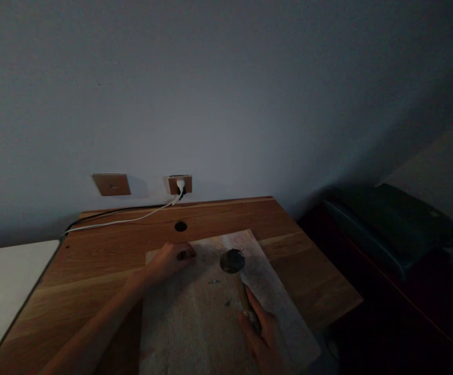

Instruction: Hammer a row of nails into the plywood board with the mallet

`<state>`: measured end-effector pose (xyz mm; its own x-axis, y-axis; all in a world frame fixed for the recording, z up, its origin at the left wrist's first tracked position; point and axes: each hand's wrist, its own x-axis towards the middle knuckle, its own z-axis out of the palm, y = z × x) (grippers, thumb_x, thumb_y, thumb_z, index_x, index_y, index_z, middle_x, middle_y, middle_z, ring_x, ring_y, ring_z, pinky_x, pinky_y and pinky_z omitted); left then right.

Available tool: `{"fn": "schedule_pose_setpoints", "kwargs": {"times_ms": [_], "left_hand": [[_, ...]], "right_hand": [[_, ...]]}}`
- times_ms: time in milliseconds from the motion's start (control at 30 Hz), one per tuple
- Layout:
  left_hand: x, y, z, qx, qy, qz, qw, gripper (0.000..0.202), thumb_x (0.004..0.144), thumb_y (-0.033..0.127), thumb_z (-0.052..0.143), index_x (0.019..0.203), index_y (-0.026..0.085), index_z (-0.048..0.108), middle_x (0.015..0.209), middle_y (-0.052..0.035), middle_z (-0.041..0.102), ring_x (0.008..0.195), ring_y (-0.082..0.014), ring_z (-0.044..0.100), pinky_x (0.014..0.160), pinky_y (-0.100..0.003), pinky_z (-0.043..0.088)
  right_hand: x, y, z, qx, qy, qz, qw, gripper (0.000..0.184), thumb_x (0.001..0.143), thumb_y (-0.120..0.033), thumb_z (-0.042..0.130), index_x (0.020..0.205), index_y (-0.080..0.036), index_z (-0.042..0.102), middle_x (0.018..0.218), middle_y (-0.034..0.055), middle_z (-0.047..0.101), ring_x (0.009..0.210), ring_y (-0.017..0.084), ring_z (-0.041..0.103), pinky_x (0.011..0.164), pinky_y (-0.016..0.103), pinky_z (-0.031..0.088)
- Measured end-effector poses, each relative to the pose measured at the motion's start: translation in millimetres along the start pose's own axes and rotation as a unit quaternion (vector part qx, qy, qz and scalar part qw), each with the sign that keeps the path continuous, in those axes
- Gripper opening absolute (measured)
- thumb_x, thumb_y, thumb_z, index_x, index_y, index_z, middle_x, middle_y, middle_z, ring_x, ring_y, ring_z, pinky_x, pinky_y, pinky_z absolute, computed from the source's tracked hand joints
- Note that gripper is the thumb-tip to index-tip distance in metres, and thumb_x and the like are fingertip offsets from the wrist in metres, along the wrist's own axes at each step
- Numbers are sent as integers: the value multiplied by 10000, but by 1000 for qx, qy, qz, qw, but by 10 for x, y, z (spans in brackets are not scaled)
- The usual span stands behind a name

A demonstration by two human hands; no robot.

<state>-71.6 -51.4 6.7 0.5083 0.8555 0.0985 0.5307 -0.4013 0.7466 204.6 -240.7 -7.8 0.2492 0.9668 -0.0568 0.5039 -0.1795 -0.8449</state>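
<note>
My right hand is closed around the wooden handle of a mallet. Its round dark head lies over the upper part of a worn, pale board. To the left of the head, my left hand is at the board's upper left edge, with its fingers curled. Whether anything is between them, I cannot make out. A tiny shiny piece and a small dark fleck lie on the board between my hands.
The board rests on a wooden table with a round cable hole. A white plug sits in a wall socket, its white cord running left. A white surface adjoins at left. A dark green cushion-like object is at right.
</note>
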Motion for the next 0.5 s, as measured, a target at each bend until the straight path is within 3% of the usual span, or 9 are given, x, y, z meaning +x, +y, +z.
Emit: {"fn": "schedule_pose_setpoints", "kwargs": {"times_ms": [267, 400, 500], "left_hand": [[2, -41, 53, 22, 2, 33, 999, 150, 827, 120, 624, 888, 184, 746, 852, -32, 745, 734, -168, 678, 698, -266, 486], [1, -20, 57, 31, -8, 27, 999, 148, 812, 107, 626, 877, 187, 733, 864, -32, 741, 759, -176, 685, 708, -267, 488], [1, 0, 50, 26, -10, 23, 999, 143, 811, 118, 632, 878, 196, 731, 893, -32, 753, 790, -184, 695, 730, -270, 502]], "right_hand": [[-28, -24, 15, -6, -15, 12, 1000, 653, 988, -595, 535, 1517, -220, 608, 803, 64, 754, 550, 197, 632, 493, 278, 536], [-17, -34, 17, -13, -35, 5, 999, 669, 1001, -596, 508, 1536, -202, 585, 687, 39, 704, 570, 219, 660, 545, 295, 569], [10, -81, 36, -16, -39, -15, 999, 675, 983, -616, 529, 1512, -205, 613, 753, 61, 734, 665, 237, 707, 641, 312, 602]]}}
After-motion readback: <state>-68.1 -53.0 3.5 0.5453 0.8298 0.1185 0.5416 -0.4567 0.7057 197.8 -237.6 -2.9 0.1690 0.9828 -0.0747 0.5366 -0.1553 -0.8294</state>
